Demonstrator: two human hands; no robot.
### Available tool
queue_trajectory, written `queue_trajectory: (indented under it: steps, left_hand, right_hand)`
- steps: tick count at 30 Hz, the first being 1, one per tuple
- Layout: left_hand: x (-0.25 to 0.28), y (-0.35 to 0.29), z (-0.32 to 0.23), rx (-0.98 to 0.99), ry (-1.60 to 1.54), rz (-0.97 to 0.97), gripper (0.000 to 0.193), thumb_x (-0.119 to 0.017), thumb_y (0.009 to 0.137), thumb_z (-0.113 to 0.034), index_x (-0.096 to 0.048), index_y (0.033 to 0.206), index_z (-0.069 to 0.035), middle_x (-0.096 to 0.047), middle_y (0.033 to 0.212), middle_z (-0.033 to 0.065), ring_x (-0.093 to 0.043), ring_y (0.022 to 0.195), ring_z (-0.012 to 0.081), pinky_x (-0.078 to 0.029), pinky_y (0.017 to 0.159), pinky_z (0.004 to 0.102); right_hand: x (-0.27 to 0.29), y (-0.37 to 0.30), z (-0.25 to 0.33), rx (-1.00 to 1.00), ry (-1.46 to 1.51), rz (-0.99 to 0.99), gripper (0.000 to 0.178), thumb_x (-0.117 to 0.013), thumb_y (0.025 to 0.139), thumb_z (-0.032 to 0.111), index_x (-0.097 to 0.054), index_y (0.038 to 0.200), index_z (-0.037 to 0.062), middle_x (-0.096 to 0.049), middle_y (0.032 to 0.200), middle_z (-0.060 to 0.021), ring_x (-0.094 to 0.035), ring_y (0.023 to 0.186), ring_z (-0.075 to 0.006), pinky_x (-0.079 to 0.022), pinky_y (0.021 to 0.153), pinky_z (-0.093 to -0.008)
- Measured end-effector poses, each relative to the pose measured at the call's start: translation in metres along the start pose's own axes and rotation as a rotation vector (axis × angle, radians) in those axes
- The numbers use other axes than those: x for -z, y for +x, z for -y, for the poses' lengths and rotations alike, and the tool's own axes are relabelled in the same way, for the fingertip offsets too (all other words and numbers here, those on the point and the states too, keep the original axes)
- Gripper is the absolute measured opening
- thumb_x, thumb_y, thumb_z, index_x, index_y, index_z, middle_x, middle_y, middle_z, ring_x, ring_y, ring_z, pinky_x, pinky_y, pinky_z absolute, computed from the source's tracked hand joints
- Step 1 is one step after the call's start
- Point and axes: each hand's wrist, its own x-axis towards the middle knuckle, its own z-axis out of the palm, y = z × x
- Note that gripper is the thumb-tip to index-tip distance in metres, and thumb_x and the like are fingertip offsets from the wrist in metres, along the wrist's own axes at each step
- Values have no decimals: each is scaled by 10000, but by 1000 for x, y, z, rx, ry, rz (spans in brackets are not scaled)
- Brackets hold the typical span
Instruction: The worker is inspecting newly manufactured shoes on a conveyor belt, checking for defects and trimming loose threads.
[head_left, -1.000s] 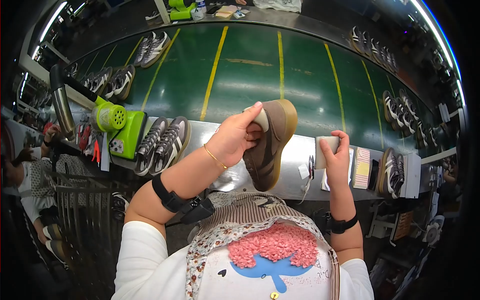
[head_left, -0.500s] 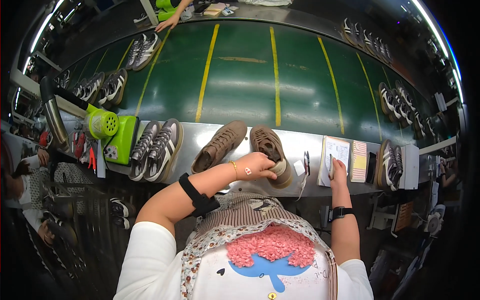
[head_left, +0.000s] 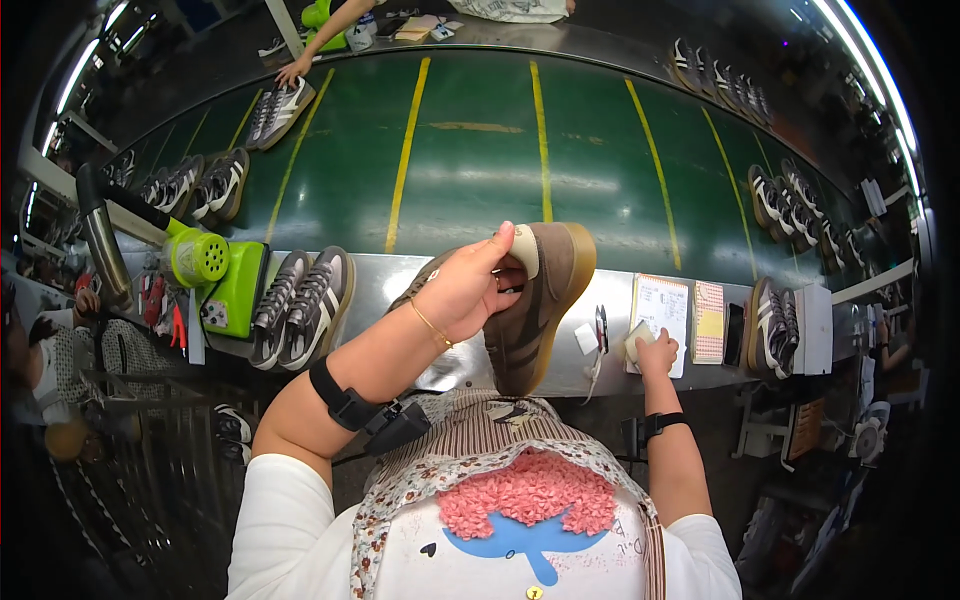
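My left hand (head_left: pixel 468 288) grips a brown sneaker (head_left: pixel 545 310) at its opening, fingers inside the collar and thumb by the pale heel patch. The sneaker is tilted up, heel away from me, its tan gum sole facing right. Its mate, another brown sneaker (head_left: pixel 432 272), is mostly hidden behind my left hand and wrist. To the right, my right hand (head_left: pixel 657 353) pinches a small off-white block (head_left: pixel 637 338) over the lower left part of an open notebook (head_left: pixel 662 300). What the block is made of, I cannot tell.
A grey sneaker pair (head_left: pixel 305 305) and a bright green machine (head_left: pixel 235 290) stand left on the metal ledge. Right are a checkered pad (head_left: pixel 708 320), a phone (head_left: pixel 735 332) and more sneakers (head_left: pixel 770 325). Beyond runs a green conveyor (head_left: pixel 480 170); a co-worker's hand (head_left: pixel 293 72) touches sneakers there.
My left hand has lifted and turned the brown sneaker, swinging its heel away from me. My right hand has shifted slightly left, with the pale block now showing. The co-worker's hand has reached the far sneakers.
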Motion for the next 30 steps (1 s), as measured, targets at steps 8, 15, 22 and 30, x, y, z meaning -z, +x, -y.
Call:
queue_trajectory:
  steps: [8, 15, 22, 30]
  left_hand:
    - [-16, 5, -7, 16, -37, -52, 365, -453, 897, -394, -531, 998, -52, -569, 944, 68, -555, 822, 180, -462, 730, 300]
    - [-11, 5, -28, -181, 510, -17, 419, -439, 910, -339, -533, 1064, 39, -568, 1042, 117, -538, 963, 201, -417, 850, 312]
    - [1, -4, -13, -117, 540, 58, 317, -528, 847, -149, -558, 1085, 59, -594, 1046, 96, -524, 985, 146, -371, 896, 270]
    - [-12, -7, -19, -99, 773, -65, 156, -517, 777, -96, -618, 832, 9, -579, 754, 3, -512, 717, 57, -398, 623, 195]
  right_hand:
    - [88, -82, 121, 858, 1114, 571, 837, -609, 785, 359, -93, 1381, 77, -293, 1343, -181, -263, 1265, -290, -219, 1028, -367]
    - [120, -127, 165, 645, 1523, 925, 728, -591, 822, 377, -182, 1337, 65, -347, 1291, -111, -340, 1194, -214, -304, 985, -346]
    - [130, -134, 170, 510, 1586, 952, 633, -559, 856, 337, -218, 1319, 72, -398, 1229, -104, -417, 1116, -194, -375, 929, -324]
    - [132, -140, 175, 533, 1555, 880, 647, -577, 849, 299, -208, 1328, 68, -386, 1236, -107, -392, 1134, -199, -342, 949, -324]
